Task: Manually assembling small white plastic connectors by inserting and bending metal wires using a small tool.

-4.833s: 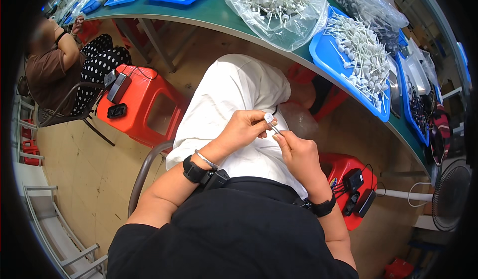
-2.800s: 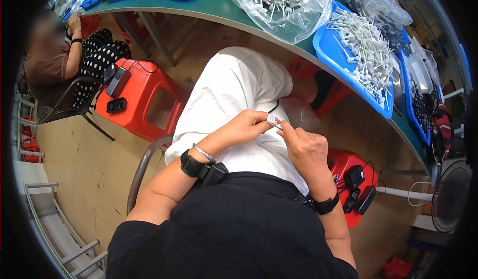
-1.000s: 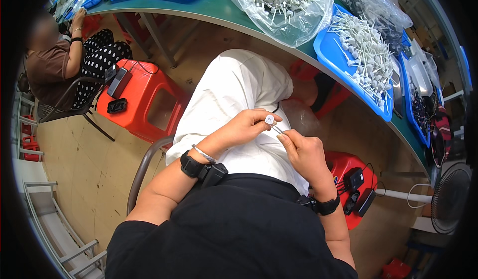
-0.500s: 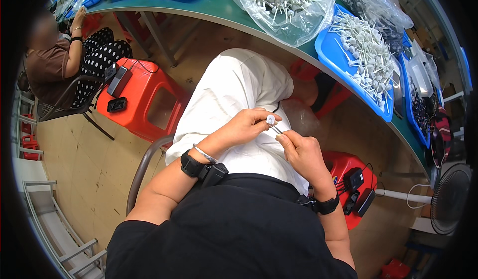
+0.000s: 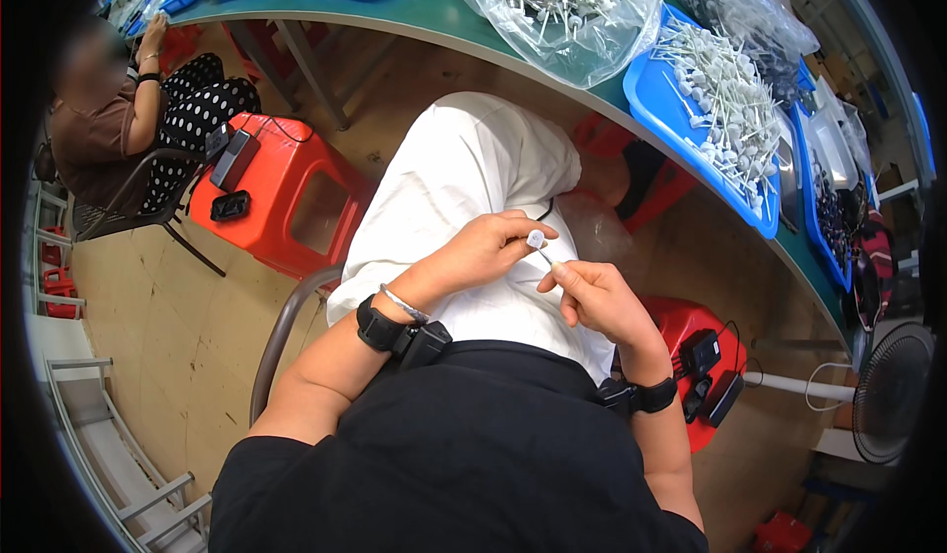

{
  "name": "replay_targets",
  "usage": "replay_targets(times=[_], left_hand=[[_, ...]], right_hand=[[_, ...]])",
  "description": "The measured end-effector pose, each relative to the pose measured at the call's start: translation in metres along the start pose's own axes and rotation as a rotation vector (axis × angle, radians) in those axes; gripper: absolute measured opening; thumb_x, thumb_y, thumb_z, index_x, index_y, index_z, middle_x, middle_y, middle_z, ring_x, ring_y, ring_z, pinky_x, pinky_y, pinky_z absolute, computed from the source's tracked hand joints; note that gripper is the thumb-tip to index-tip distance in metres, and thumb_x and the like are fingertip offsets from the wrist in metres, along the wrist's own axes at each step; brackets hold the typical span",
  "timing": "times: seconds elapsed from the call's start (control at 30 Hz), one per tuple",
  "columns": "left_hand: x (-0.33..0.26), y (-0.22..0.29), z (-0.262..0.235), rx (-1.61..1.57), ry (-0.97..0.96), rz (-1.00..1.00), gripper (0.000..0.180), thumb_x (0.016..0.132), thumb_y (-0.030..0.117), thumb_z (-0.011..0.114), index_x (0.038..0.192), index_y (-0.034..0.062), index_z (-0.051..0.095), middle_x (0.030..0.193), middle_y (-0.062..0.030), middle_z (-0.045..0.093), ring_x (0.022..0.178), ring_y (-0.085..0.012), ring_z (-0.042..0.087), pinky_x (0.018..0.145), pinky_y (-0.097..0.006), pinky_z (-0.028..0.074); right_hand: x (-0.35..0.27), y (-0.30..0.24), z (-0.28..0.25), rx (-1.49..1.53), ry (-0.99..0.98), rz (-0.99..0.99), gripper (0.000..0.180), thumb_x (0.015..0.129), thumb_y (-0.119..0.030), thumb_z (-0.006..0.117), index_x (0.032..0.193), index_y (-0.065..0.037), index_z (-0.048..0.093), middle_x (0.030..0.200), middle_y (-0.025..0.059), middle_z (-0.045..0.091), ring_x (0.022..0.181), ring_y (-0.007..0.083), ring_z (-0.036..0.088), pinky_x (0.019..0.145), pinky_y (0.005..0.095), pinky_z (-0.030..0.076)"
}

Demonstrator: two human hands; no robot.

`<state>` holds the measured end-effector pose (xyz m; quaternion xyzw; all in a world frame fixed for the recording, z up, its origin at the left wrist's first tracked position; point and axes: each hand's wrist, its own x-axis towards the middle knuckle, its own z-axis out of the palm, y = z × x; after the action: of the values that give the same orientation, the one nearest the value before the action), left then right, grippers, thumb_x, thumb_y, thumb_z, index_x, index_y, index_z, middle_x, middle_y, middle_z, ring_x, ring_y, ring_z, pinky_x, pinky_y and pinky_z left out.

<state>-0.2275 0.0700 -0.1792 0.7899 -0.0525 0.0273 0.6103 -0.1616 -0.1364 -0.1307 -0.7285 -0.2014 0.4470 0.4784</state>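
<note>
Over my lap, my left hand [image 5: 490, 249] pinches a small white-headed part with a thin stem [image 5: 536, 239] between thumb and fingertips. The head is pale and rounded, and it shows at the tips of those fingers. From it the stem slants down to the right, towards my right hand [image 5: 598, 298]. There my thumb and forefinger close on the stem's lower end, while the other fingers curl underneath. How far the stem runs inside that grip is hidden.
A green table [image 5: 464, 22] curves across the front. It bears a clear plastic bag [image 5: 631, 45] and a blue tray [image 5: 646, 99], both full of similar white-headed parts. Red stools [image 5: 261, 183] stand at both sides, a fan [image 5: 893, 392] at right. Another person [image 5: 99, 144] sits far left.
My right hand has turned and its fingers have loosened and shifted along the stem. Two thin strands showed before; now one shows. My left hand has barely moved.
</note>
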Motion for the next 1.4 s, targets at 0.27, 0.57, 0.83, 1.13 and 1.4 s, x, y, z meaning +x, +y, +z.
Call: replay_targets(times=[0.27,0.57,0.83,1.13,1.4], left_hand=[[0.001,-0.003,-0.001,0.054,-0.047,0.026,0.027,0.096,0.008,0.057,0.120,0.0042,0.068,0.089,-0.0085,0.059,0.081,-0.0179,0.057,0.076,-0.031,0.046],[0.000,0.000,-0.002,0.082,-0.072,0.053,0.029,0.095,0.007,0.057,0.121,0.0052,0.068,0.085,-0.0093,0.057,0.078,-0.0189,0.055,0.073,-0.032,0.045],[0.001,0.005,-0.006,-0.238,-0.197,-0.207,0.035,0.093,-0.004,0.046,0.122,-0.0015,0.065,0.116,-0.0091,0.067,0.104,-0.0148,0.063,0.091,-0.029,0.052],[0.000,0.006,-0.004,-0.244,-0.198,-0.131,0.031,0.097,0.005,0.050,0.124,0.0003,0.065,0.105,-0.0051,0.066,0.092,-0.0120,0.059,0.088,-0.029,0.049],[0.000,0.005,-0.005,-0.224,-0.200,-0.120,0.032,0.098,0.007,0.052,0.127,0.0015,0.064,0.107,-0.0046,0.066,0.093,-0.0112,0.057,0.088,-0.028,0.047]], right_hand=[[0.006,0.008,-0.011,0.236,-0.153,0.129,0.042,0.104,-0.038,0.051,0.099,-0.002,0.071,0.054,-0.0007,0.054,0.041,0.0020,0.031,0.042,0.0201,0.026],[0.004,0.006,-0.012,0.230,-0.155,0.149,0.036,0.103,-0.034,0.055,0.098,-0.003,0.072,0.054,-0.0028,0.052,0.043,0.0020,0.035,0.043,0.0205,0.026],[0.000,0.002,-0.016,0.139,-0.148,0.026,0.037,0.103,-0.034,0.056,0.094,-0.002,0.073,0.053,-0.0044,0.050,0.048,0.0022,0.038,0.048,0.0212,0.029],[0.001,0.001,-0.017,0.107,-0.168,0.040,0.038,0.103,-0.035,0.055,0.095,-0.002,0.073,0.053,-0.0051,0.048,0.048,0.0025,0.036,0.048,0.0218,0.028],[0.003,0.004,-0.016,0.249,-0.194,0.132,0.038,0.103,-0.035,0.054,0.097,-0.002,0.072,0.053,-0.0050,0.050,0.043,0.0019,0.034,0.042,0.0207,0.024]])
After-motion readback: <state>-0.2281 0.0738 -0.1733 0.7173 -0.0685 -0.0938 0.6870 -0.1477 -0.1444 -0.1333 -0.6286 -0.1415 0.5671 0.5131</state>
